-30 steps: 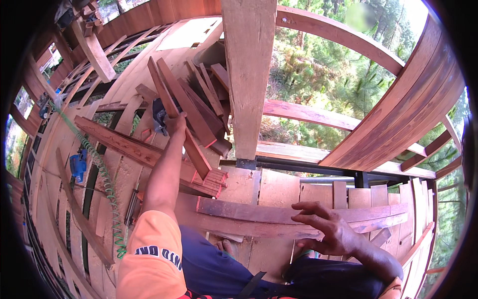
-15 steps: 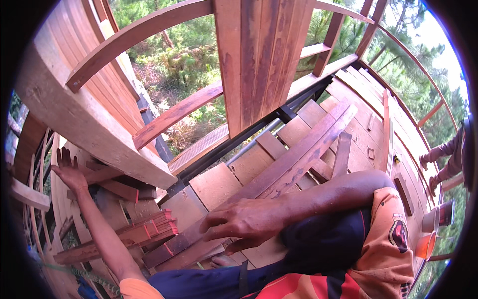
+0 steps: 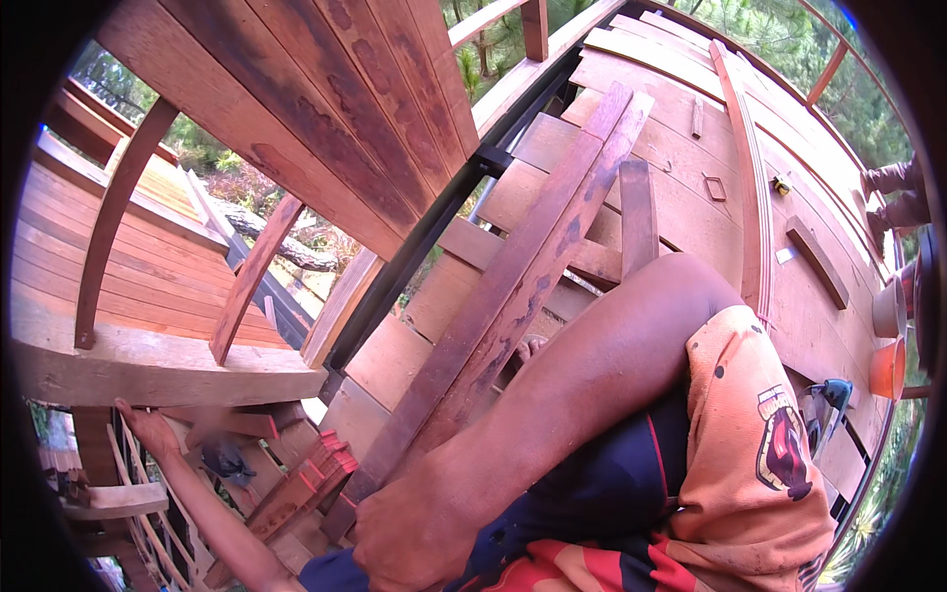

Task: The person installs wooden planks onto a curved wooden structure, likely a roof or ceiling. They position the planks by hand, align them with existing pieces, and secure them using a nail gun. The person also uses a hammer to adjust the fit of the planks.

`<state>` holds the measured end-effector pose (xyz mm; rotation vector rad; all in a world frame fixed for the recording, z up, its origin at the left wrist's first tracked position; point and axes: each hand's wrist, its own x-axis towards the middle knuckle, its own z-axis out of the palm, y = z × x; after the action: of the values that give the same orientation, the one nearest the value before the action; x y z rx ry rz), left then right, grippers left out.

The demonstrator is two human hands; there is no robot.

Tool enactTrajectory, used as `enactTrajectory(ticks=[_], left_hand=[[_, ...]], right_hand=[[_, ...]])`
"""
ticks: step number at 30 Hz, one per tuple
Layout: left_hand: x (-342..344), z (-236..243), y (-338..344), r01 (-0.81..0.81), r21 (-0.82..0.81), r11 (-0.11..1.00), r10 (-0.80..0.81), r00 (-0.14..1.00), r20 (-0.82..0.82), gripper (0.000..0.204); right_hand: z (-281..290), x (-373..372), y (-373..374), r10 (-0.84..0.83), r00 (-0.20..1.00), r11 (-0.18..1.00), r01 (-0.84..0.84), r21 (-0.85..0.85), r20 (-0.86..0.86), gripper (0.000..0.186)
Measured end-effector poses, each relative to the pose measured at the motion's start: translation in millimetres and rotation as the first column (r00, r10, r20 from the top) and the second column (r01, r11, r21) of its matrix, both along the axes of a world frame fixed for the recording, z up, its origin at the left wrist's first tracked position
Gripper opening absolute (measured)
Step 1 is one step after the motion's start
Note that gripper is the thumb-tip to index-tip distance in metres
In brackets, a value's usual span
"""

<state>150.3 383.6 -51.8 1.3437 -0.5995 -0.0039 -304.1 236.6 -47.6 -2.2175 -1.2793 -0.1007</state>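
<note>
My left hand (image 3: 153, 432) reaches out to the left with its fingers stretched, at the underside of a thick pale wooden beam (image 3: 168, 370); the fingertips are partly hidden there. In front of my body, my right hand (image 3: 414, 533) is curled closed beside the near end of a pair of long reddish-brown boards (image 3: 503, 286). Whatever its fingers hold, if anything, is hidden. Between my arms lies a stack of wood strips (image 3: 306, 483) with red-painted ends. Dark wood pieces (image 3: 232, 424) lie below the beam, near my left hand.
A panel of stained planks (image 3: 326, 89) stands ahead. On the board floor to the right lie long strips (image 3: 745, 178), a tape measure (image 3: 781, 185) and a short dark board (image 3: 819, 261). A whitish bucket (image 3: 891, 308) and an orange one (image 3: 888, 368) stand by another person's sleeves (image 3: 898, 192).
My view has turned toward the left. My right hand has drawn back toward my body and its loose fingers have curled. My left hand is now at the beam's underside.
</note>
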Motion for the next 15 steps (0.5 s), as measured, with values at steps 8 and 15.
enactTrajectory(ticks=[8, 15], left_hand=[[-28, 0, -47, -0.492, 0.133, 0.86, 0.385, 0.798, 0.464, 0.096], [-48, 7, -64, -0.753, 0.033, 0.658, 0.448, 0.426, 0.786, 0.111]], right_hand=[[-2, 0, -5, 0.005, 0.997, 0.999, -0.002, -0.039, 0.073, 0.038], [-2, 41, -20, 0.065, 0.997, 0.991, -0.058, -0.12, 0.05, 0.038]])
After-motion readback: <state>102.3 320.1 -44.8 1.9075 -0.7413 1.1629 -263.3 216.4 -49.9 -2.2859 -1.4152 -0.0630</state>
